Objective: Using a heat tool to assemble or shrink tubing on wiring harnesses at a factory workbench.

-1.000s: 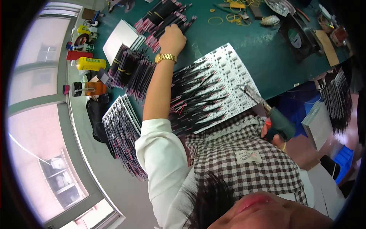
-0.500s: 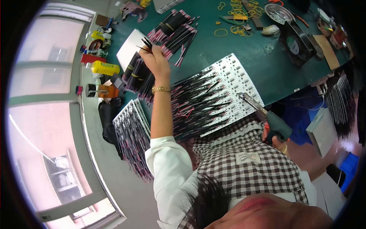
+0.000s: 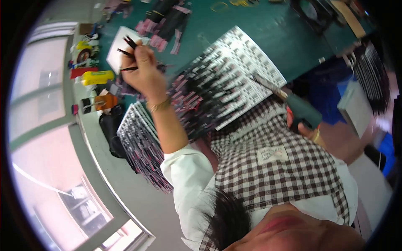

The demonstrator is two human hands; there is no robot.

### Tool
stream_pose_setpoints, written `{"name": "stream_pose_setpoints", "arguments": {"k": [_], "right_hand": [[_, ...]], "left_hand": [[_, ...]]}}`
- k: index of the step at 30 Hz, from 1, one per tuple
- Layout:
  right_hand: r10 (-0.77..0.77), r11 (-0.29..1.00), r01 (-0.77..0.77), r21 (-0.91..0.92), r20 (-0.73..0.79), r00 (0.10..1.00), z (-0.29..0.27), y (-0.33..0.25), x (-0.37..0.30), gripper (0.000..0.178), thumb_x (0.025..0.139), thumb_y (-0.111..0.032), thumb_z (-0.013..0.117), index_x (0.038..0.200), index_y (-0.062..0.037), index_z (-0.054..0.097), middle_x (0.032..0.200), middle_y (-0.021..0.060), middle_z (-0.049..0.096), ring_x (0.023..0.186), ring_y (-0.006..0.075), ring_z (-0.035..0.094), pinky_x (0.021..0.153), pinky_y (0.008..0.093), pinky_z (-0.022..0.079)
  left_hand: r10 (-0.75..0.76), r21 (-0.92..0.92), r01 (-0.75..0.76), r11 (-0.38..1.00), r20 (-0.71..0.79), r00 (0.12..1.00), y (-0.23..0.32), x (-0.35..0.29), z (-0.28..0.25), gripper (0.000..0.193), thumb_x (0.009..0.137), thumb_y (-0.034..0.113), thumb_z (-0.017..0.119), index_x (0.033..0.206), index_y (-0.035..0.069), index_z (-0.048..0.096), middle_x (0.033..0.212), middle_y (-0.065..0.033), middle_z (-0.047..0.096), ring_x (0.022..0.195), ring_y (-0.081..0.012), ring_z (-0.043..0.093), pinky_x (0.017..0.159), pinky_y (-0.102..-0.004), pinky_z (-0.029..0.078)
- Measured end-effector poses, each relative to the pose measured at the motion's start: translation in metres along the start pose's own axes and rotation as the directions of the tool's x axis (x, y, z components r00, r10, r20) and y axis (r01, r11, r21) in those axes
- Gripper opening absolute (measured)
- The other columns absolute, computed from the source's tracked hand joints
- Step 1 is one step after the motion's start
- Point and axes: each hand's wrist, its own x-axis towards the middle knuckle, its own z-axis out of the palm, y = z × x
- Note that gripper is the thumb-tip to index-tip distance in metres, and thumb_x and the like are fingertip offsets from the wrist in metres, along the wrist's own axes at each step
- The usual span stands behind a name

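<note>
My left hand (image 3: 146,77) is raised over the far left of the table, closed on several short black wires (image 3: 130,42) whose ends stick out past the fingers. In my right hand (image 3: 307,131), close to the checked apron, is a green-handled soldering gun (image 3: 302,111). Its metal nose reaches over the right part of a white panel (image 3: 251,50) with rows of small dark parts. Black and pink wires (image 3: 188,98) lie in rows across the panel's left part. Motion blur hides their ends. Beyond the panel lie bundles of black wires with pink ends (image 3: 165,23).
A white sheet (image 3: 121,46) lies behind my left hand. Stacked panels with hanging wires (image 3: 140,140) stand at the left, near a yellow bottle (image 3: 97,78) on the window ledge. A black stand (image 3: 312,16) is at the far right; a pale box (image 3: 356,108) stands below the table edge.
The view has shifted, and things on the table sit higher and further left in it. My left hand has turned, still holding the wires. The right hand keeps the soldering gun over the panel.
</note>
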Motion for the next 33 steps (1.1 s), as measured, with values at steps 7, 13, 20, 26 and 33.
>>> {"name": "stream_pose_setpoints", "arguments": {"k": [7,13,20,26,33], "right_hand": [[0.101,0.917,-0.07,0.393,-0.06,0.993,0.013,-0.04,0.016,0.078,0.081,-0.053,0.066,0.131,0.003,0.044,0.086,0.0075,0.055,0.076,0.0147,0.051,0.069,0.0293,0.043],[0.044,0.954,-0.073,0.291,0.104,0.994,0.003,-0.043,0.015,0.063,0.087,-0.038,0.061,0.131,0.0035,0.043,0.088,0.0072,0.055,0.077,0.0149,0.051,0.071,0.0296,0.043],[0.16,0.93,-0.182,0.318,0.095,0.983,-0.01,-0.075,0.008,0.048,0.088,-0.035,0.062,0.12,0.0002,0.054,0.093,0.0072,0.056,0.079,0.0152,0.053,0.071,0.0294,0.044],[0.213,0.921,-0.223,0.319,0.065,0.975,-0.013,-0.067,-0.008,0.033,0.084,-0.019,0.068,0.111,-0.0018,0.059,0.099,0.0075,0.062,0.087,0.0159,0.06,0.072,0.0266,0.049],[0.187,0.97,-0.208,0.126,0.162,0.969,-0.025,-0.064,-0.011,0.057,0.087,-0.038,0.061,0.123,0.0041,0.048,0.09,0.0073,0.054,0.079,0.0168,0.049,0.073,0.0293,0.04]], "left_hand": [[-0.502,0.609,0.158,0.777,0.45,0.739,0.054,-0.102,0.037,0.015,0.074,-0.002,0.066,0.089,0.002,0.065,0.079,-0.0078,0.063,0.066,-0.0116,0.062,0.06,-0.0245,0.048],[-0.396,0.666,-0.011,0.746,0.457,0.797,0.006,-0.158,0.058,0.013,0.075,0.006,0.07,0.085,-0.001,0.064,0.069,-0.0083,0.063,0.056,-0.0098,0.055,0.054,-0.0232,0.044],[-0.377,0.725,0.043,0.688,0.305,0.874,-0.014,-0.171,0.065,0.017,0.068,0.009,0.071,0.084,0.005,0.065,0.075,-0.0092,0.065,0.059,-0.0237,0.062,0.055,-0.0312,0.05],[-0.409,0.705,0.129,0.698,0.244,0.879,-0.013,-0.17,0.068,0.013,0.066,0.006,0.071,0.078,0.005,0.065,0.064,-0.0053,0.061,0.051,-0.0138,0.056,0.051,-0.0256,0.045],[-0.399,0.713,0.116,0.692,0.243,0.884,-0.017,-0.174,0.071,0.014,0.065,0.007,0.07,0.078,0.006,0.065,0.065,-0.0052,0.062,0.052,-0.0159,0.057,0.052,-0.027,0.046]]}}
